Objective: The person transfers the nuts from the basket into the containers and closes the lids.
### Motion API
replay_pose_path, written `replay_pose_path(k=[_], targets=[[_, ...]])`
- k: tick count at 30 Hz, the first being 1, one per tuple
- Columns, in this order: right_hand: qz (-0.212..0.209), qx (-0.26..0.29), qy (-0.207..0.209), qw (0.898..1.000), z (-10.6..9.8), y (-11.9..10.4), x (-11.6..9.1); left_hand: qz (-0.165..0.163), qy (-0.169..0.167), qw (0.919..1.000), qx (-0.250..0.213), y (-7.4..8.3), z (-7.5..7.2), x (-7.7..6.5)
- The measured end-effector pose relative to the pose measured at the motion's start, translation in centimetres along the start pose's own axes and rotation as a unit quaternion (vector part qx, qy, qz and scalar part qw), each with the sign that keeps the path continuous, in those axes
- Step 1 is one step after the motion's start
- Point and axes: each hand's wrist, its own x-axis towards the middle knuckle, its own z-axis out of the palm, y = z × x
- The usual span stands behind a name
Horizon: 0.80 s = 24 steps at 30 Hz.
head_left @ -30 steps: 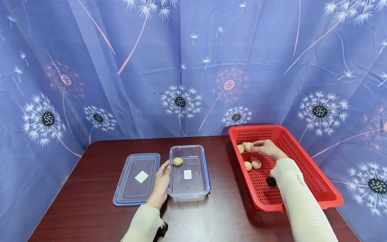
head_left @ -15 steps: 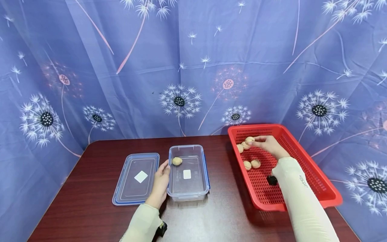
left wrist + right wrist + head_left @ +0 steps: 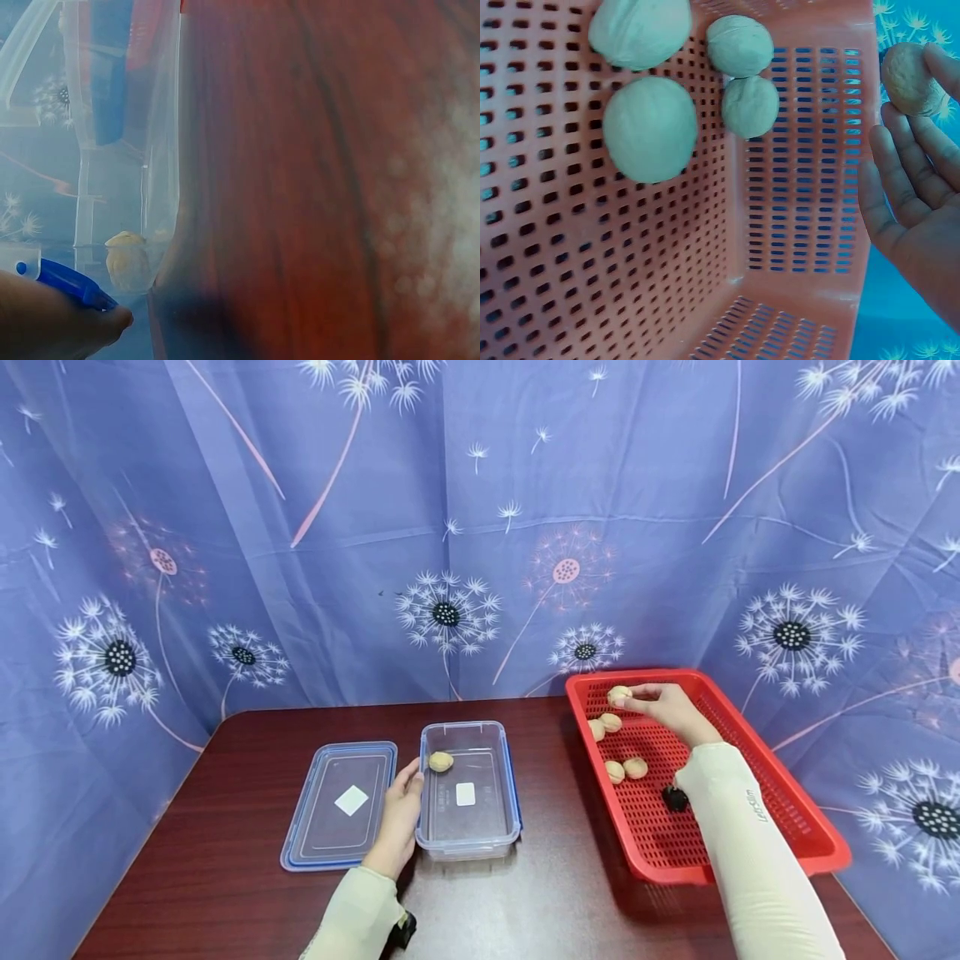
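My right hand point(image 3: 671, 710) pinches a walnut point(image 3: 618, 696) between thumb and fingers, raised over the far left part of the red basket point(image 3: 813, 852). In the right wrist view that walnut point(image 3: 912, 79) shows beyond the basket's rim. Several more walnuts point(image 3: 635, 767) lie in the basket, near its left wall. My left hand point(image 3: 401, 810) holds the left side of a clear plastic food container point(image 3: 480, 839), by a blue latch point(image 3: 71, 283) in the left wrist view. One walnut point(image 3: 441, 762) sits inside the container, at its left wall.
The container's clear lid point(image 3: 322, 827), blue-edged with a white label, lies flat left of the left hand. Dark red-brown tabletop point(image 3: 555, 893) runs between container and basket. A blue dandelion-print curtain point(image 3: 510, 627) hangs behind the table.
My right hand has lifted a walnut off the group at the basket's far left and carried it up and away. The left hand and the container have stayed in place.
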Motion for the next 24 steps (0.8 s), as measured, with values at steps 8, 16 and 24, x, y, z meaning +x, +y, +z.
replay_pose_path(k=[8,16,24], targets=[[-0.004,-0.017,0.000,1.000,-0.4,-1.7,0.3,0.007,0.002,1.0000,-0.002,0.0,0.0,0.1],[-0.021,-0.001,-0.002,1.000,-0.1,-3.9,0.9,0.012,0.004,0.9999,-0.006,-0.1,0.0,0.2],[-0.032,0.022,0.003,0.999,0.9,-5.2,1.5,0.007,0.000,0.9999,-0.010,-0.1,0.0,0.1]])
